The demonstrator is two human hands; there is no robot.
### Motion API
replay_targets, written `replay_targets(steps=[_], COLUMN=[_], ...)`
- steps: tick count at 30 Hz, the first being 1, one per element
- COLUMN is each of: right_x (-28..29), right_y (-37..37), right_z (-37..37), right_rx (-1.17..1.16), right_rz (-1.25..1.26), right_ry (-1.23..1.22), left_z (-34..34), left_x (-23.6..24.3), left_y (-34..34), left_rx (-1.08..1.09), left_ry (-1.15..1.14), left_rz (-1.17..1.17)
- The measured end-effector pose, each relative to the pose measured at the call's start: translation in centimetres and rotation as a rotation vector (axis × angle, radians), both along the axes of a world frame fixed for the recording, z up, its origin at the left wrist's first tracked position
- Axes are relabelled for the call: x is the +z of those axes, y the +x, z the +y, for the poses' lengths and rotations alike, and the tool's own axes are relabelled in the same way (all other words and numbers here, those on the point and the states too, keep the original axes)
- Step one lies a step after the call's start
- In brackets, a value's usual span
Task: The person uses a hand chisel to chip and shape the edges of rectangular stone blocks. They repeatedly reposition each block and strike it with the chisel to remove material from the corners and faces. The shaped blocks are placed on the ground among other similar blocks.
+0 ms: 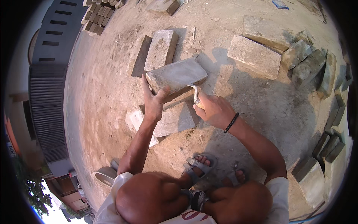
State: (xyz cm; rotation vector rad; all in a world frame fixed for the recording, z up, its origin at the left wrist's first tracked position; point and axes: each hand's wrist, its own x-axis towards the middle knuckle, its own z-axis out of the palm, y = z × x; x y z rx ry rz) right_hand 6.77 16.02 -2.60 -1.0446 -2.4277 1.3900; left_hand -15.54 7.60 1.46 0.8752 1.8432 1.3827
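A large concrete block (178, 71) is tilted up in front of me, its smooth grey face turned upward. My left hand (153, 102) grips its near left end, with the thumb on the near side and the fingers along the end. In my right hand (215, 108) is a trowel (195, 93), its bent metal neck reaching to the block's near right edge. The trowel's blade blends with the grey face, so its outline is hard to make out. Just below the held block, another block (173, 119) lies on the ground, partly covered by my left hand.
Two blocks stand side by side beyond the held one, the nearer-right one (161, 48) in sunlight. A flat block (254, 56) lies at right, near a heap of blocks (307, 69). More blocks (313, 179) line the right edge. A brick stack (99, 16) is far left.
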Motion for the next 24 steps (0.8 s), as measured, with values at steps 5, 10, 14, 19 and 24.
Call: replay_targets(steps=[5,10,14,19,24], right_x=[-5.5,0.9,-6.5,-4.4,4.6], right_y=[-0.1,-0.4,0.6,2.0,2.9], right_z=[5.0,0.6,2.8,3.2,1.4], right_rx=[-0.156,-0.011,-0.207,-0.236,-0.276], right_rz=[-0.139,0.092,-0.082,-0.011,0.146], right_ry=[0.041,0.06,0.0,0.006,-0.14], left_z=[-0.6,-2.4,-1.9,-2.2,-2.4], left_x=[-0.8,-1.2,-1.6,-1.1,-0.7], left_y=[0.1,-0.2,0.1,0.0,0.0], left_rx=[-0.047,-0.043,-0.092,-0.168,-0.296], left_ry=[0.037,0.042,0.068,0.032,0.047], left_rz=[0.048,0.151,0.167,0.202,0.258])
